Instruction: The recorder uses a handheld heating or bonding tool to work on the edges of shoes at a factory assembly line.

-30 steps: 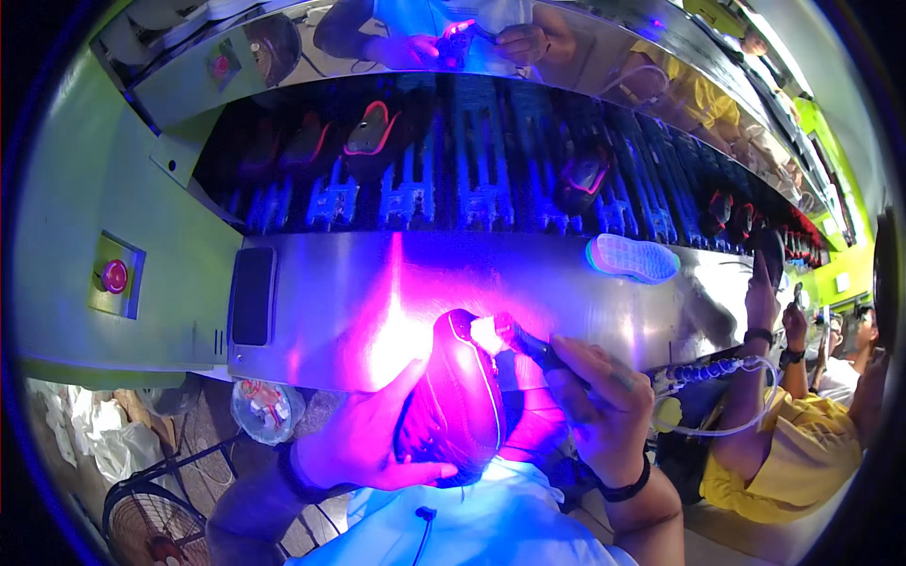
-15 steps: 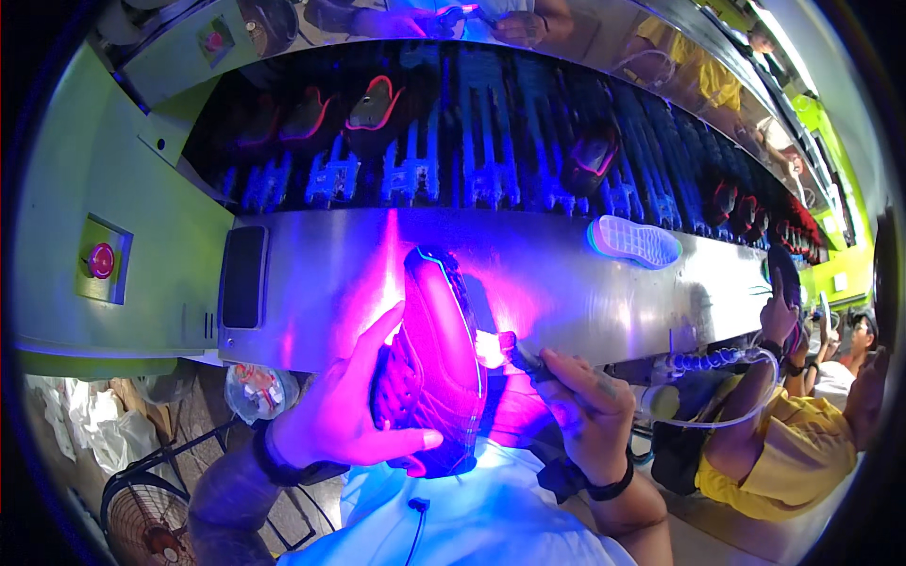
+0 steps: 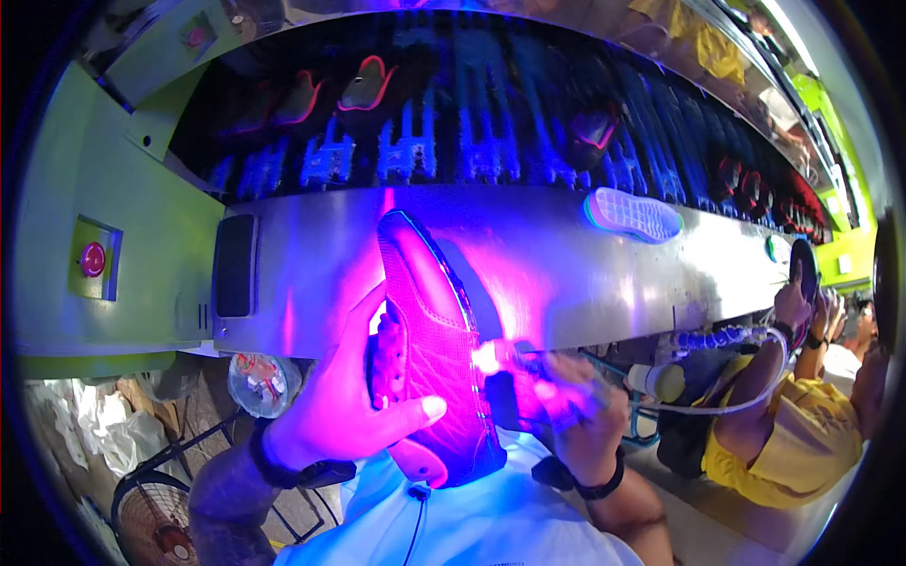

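My left hand (image 3: 344, 406) is closed around a shoe upper (image 3: 439, 377), its thumb pressed on the near side and its fingers passing behind the lace area. The upper is tilted, toe pointing away, lit magenta by strong purple light. Blurred by motion, my right hand (image 3: 587, 410) grips a dark-handled brush (image 3: 502, 357). The brush's brightly glowing tip meets the upper's right edge, around the middle of its length. The lower end of the upper is near my shirt.
Beyond the metal bench (image 3: 321, 316) runs a slatted rack (image 3: 491, 156) carrying several shoe uppers (image 3: 368, 87). A pale shoe sole (image 3: 634, 215) lies on the bench, a black rectangular object (image 3: 236, 266) at its left end. A clear hose (image 3: 731, 407) and a person in yellow (image 3: 797, 429) are at right; a fan (image 3: 156, 524) stands lower left.
The upper has tilted, its toe end swinging to the left. My right hand has moved slightly down with the brush, along the upper's edge. The view has shifted a little.
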Action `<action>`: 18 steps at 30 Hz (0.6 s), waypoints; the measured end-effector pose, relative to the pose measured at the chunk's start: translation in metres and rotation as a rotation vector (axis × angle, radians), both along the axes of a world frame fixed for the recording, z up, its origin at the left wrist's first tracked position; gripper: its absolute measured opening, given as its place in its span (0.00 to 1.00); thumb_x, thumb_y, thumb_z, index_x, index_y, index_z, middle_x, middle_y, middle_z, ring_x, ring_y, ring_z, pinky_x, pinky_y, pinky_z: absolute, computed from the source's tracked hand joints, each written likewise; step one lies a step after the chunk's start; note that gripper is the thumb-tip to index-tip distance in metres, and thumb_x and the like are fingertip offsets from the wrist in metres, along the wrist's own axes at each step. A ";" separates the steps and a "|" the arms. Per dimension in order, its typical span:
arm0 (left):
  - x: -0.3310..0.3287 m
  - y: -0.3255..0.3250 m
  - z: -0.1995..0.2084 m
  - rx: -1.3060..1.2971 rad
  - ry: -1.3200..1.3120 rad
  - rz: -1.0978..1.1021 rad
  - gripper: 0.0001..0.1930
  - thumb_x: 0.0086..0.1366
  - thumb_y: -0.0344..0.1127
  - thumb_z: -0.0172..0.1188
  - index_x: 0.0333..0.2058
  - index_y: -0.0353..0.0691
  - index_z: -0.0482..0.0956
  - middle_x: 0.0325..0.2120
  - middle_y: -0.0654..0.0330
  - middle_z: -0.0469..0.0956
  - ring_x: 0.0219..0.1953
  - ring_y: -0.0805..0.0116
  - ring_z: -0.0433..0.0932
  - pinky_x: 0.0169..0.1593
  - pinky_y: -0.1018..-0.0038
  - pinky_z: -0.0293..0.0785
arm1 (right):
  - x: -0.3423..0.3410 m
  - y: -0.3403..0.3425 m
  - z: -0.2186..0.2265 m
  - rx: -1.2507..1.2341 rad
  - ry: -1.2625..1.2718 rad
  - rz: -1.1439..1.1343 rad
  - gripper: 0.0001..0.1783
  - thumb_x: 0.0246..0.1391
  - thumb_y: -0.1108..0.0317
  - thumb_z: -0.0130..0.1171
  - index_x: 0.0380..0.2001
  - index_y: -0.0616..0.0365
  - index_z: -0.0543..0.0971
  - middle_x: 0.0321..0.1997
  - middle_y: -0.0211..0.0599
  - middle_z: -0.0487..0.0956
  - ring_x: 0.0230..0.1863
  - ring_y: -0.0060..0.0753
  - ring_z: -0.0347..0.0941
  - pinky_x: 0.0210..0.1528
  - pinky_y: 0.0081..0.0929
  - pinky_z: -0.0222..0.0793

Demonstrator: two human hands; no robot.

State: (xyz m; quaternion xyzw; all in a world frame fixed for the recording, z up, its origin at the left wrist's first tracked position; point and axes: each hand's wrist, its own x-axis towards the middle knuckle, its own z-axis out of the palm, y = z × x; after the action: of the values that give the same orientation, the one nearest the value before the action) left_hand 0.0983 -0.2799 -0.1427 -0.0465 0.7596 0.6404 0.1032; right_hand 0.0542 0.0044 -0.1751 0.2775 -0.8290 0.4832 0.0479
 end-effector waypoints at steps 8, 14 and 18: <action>0.002 -0.008 -0.004 -0.021 0.087 0.002 0.53 0.58 0.33 0.74 0.73 0.32 0.45 0.64 0.47 0.61 0.65 0.58 0.67 0.66 0.60 0.67 | -0.011 -0.022 0.013 -0.006 -0.007 -0.026 0.21 0.51 0.80 0.69 0.50 0.59 0.85 0.47 0.45 0.86 0.44 0.45 0.84 0.47 0.33 0.79; -0.003 -0.024 -0.003 -0.029 0.057 0.054 0.51 0.59 0.34 0.73 0.72 0.32 0.48 0.64 0.50 0.63 0.65 0.59 0.67 0.66 0.60 0.67 | -0.005 -0.016 0.009 0.025 -0.038 0.079 0.21 0.51 0.77 0.70 0.51 0.58 0.85 0.46 0.46 0.86 0.42 0.46 0.84 0.44 0.34 0.79; -0.004 -0.031 -0.011 0.048 -0.049 0.146 0.47 0.62 0.37 0.72 0.71 0.33 0.52 0.58 0.56 0.68 0.60 0.67 0.69 0.61 0.66 0.70 | -0.002 -0.014 0.010 0.019 -0.093 0.092 0.20 0.52 0.76 0.71 0.50 0.57 0.86 0.45 0.48 0.86 0.40 0.47 0.84 0.42 0.35 0.79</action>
State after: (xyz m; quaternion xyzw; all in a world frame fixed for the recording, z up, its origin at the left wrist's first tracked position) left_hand 0.0940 -0.3105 -0.1534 -0.1149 0.7359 0.6630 0.0762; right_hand 0.0522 -0.0095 -0.1652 0.2932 -0.8211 0.4894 -0.0154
